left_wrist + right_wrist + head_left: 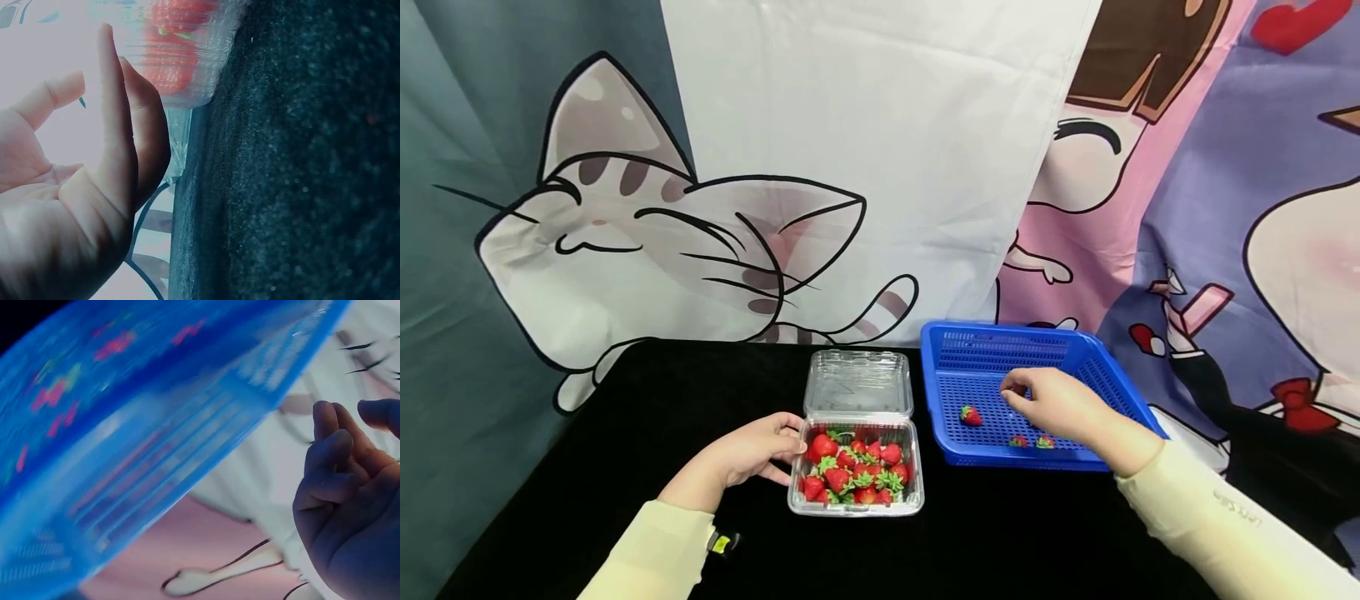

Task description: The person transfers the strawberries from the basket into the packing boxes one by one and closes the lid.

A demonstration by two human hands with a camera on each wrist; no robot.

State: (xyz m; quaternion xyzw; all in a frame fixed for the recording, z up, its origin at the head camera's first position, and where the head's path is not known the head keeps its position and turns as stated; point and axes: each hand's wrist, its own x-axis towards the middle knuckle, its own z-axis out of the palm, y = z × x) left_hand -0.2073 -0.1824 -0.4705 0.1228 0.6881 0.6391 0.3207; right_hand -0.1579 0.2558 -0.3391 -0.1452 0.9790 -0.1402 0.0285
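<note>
A clear plastic clamshell box [855,508] stands with its lid [859,383] laid back, filled with several strawberries [839,479]. My left hand [760,450] touches the box's left side, a fingertip over the rim. The left wrist view shows one finger [112,106] fairly straight beside the clear wall. Above a blue plastic basket [934,392], my right hand [1056,404] hovers with loosely bent fingers. In the right wrist view a gap shows between thumb and fingers [337,450], with nothing held. One strawberry [971,416] lies left in the basket; two others are nearer its front.
Black cloth [700,383] covers the table under the box and basket. A printed cartoon curtain [925,167] hangs directly behind the table's back edge. The basket's raised walls stand right of the box, a narrow strip of cloth between them.
</note>
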